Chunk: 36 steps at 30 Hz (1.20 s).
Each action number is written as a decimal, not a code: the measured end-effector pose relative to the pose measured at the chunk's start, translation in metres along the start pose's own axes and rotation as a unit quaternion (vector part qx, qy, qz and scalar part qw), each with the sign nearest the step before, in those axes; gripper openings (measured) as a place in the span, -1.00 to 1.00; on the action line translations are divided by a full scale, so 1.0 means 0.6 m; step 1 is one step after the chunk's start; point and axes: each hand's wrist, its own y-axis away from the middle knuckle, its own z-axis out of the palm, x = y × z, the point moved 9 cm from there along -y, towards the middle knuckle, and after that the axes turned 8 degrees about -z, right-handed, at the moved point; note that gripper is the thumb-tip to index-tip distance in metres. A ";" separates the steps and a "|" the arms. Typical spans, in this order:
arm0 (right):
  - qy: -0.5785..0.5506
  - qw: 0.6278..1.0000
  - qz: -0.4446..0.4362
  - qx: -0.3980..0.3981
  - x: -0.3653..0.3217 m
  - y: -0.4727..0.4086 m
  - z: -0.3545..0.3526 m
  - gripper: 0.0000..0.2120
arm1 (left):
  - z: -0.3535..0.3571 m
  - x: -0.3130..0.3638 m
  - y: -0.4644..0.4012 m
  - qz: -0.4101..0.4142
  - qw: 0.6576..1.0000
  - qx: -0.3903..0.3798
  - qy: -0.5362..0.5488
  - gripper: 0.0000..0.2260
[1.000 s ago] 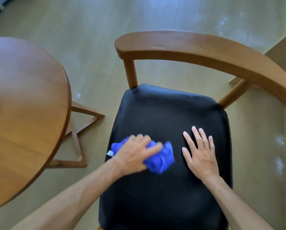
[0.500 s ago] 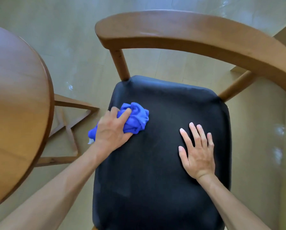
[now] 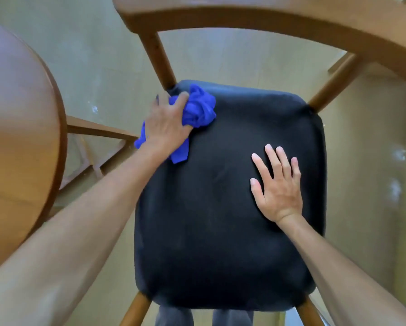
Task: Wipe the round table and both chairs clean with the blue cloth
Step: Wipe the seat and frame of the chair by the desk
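Now my left hand [image 3: 166,124] grips the bunched blue cloth [image 3: 198,109] and presses it onto the far left corner of the black seat [image 3: 221,220], right by the spot where the left back post [image 3: 157,58] of the chair meets the cushion. My fingers curl over the top of the wad; most of the cloth bulges out past my fingertips toward the seat's back edge, and a loose tail of it hangs out under my wrist, partly over the seat's left edge. My right hand [image 3: 277,187] lies flat on the right half of the seat, palm down, fingers straight and a little spread, holding nothing. It is well apart from the cloth, with bare black cushion between the two.

The chair's curved wooden backrest [image 3: 268,15] arches across the top of my view, with a second post [image 3: 333,83] running down to the seat's far right corner. Two front legs show at the bottom edge, one at the near left corner [image 3: 133,309] and one at the near right.

The round table [image 3: 18,137] sits to my left, just beside my left forearm, its brown top filling the left side of the view. Below its rim I can see part of its wooden base [image 3: 96,130] on the pale floor [image 3: 91,55]. Between the chair's front legs, dark trouser legs [image 3: 173,316] show at the very bottom.
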 end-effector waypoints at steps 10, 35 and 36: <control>-0.010 1.000 0.007 -0.027 0.005 0.017 0.010 -0.50 | 0.065 0.013 0.411 0.235 0.964 -0.120 0.005 -0.40; -0.143 0.981 0.020 -0.128 0.033 0.023 -0.029 -0.44 | 0.077 0.053 0.491 0.376 0.897 -0.223 -0.063 -0.46; -0.141 0.981 0.023 -0.128 0.031 0.021 -0.030 -0.44 | 0.062 0.040 0.459 0.359 0.910 -0.200 -0.060 -0.44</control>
